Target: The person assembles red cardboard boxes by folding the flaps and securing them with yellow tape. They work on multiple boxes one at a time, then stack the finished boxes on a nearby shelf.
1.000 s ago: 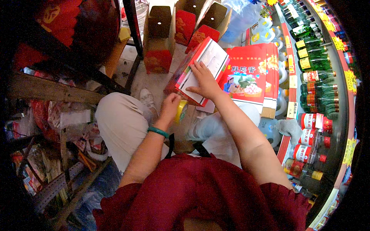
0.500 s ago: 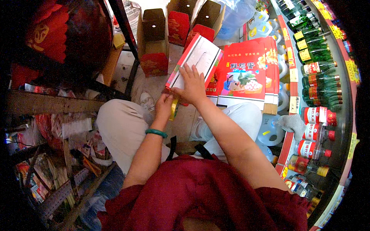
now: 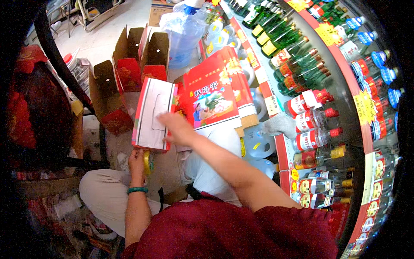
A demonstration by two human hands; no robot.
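A red carton with a white panel (image 3: 145,116) stands before me, tilted slightly, a flap outline marked on the white face. My left hand (image 3: 137,165) is closed at its near lower edge, fingertips against the carton. A roll of yellow tape (image 3: 147,163) shows beside that palm and appears to be held in it; a green bangle (image 3: 138,190) circles the wrist. Over the white panel lies my right hand (image 3: 177,130), fingers spread, holding nothing. Flat red printed cartons (image 3: 199,84) lean in a stack just right of the standing carton.
Several open cardboard boxes (image 3: 102,93) stand at the back left. Blue-tinted plastic jugs (image 3: 258,146) line the floor along a shelf of bottles (image 3: 293,77) on the right. A grey cloth (image 3: 279,125) hangs over the shelf edge. Dark furniture (image 3: 47,101) borders the left.
My view has swung to the right, so the scene sits further left. The carton stands more upright, and my right hand has slid toward its near right edge.
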